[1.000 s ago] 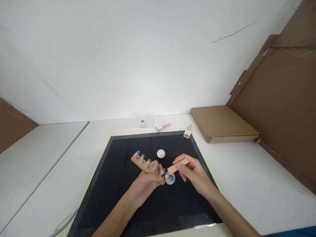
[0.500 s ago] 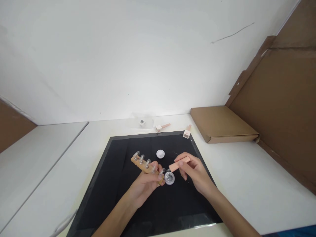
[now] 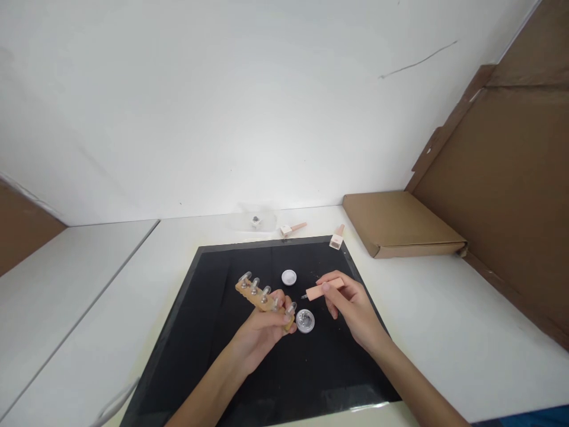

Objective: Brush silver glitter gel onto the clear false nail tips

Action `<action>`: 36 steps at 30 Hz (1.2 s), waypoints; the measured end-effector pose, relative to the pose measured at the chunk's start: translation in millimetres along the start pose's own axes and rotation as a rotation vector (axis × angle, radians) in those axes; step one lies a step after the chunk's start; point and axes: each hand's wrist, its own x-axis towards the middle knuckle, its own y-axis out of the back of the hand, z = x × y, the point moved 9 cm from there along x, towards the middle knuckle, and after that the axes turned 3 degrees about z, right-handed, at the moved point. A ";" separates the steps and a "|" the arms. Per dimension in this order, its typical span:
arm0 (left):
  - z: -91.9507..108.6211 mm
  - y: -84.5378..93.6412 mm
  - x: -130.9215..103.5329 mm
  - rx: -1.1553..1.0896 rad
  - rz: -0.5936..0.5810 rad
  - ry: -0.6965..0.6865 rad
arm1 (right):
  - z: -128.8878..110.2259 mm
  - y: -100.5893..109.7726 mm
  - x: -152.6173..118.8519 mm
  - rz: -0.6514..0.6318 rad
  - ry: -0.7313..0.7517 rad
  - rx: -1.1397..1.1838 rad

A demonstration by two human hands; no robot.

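My L hand [image 3: 261, 339] has its fingers closed round the tan nail-tip strip [image 3: 258, 298], held at a slant over the black mat [image 3: 195, 338], clear tips up. My R hand [image 3: 353, 308] pinches the peach brush cap [image 3: 316, 291], brush pointing L, apart from strip & jar. The open jar [image 3: 305, 330] w/ silver bits sits on mat btwn both hands, just beside L fingertips. White jar lid [image 3: 288, 277] lies beyond it, nr mat ctr.

Back edge: one polish bottle [image 3: 285, 230] lies on the counter [image 3: 444, 320] behind mat; a 2nd bottle [image 3: 336, 241] is at mat's far R corner; clear plastic packet [image 3: 267, 224] sits nr the wall [image 3: 267, 107]. Flat cardboard box [image 3: 400, 219] blocks far R, w/ tall cardboard panel [image 3: 502, 178] behind. Cable [image 3: 118, 397] runs nr mat's L front.

Most room: mat's L half, plus counter strip R of my R arm, up to panel. Tightest spot's btwn hands, w/ jar & lid.
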 end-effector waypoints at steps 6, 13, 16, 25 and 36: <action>3.1 -4.5 2.4 0.013 0.003 0.002 | -1.4 -12.2 -5.5 -0.150 0.014 0.001; 1.8 -2.7 1.9 0.005 -0.006 -0.003 | -1.0 -10.0 -4.3 -0.092 -0.019 -0.017; 1.1 -1.1 2.7 -0.007 -0.011 -0.005 | 0.2 -6.8 -2.2 -0.062 -0.017 -0.031; 0.8 1.9 4.7 0.045 -0.031 -0.028 | 2.1 0.3 1.5 0.030 -0.007 -0.021; 21.9 1.6 -1.9 0.469 0.129 -0.222 | -2.7 -8.3 -3.3 -0.106 0.038 -0.018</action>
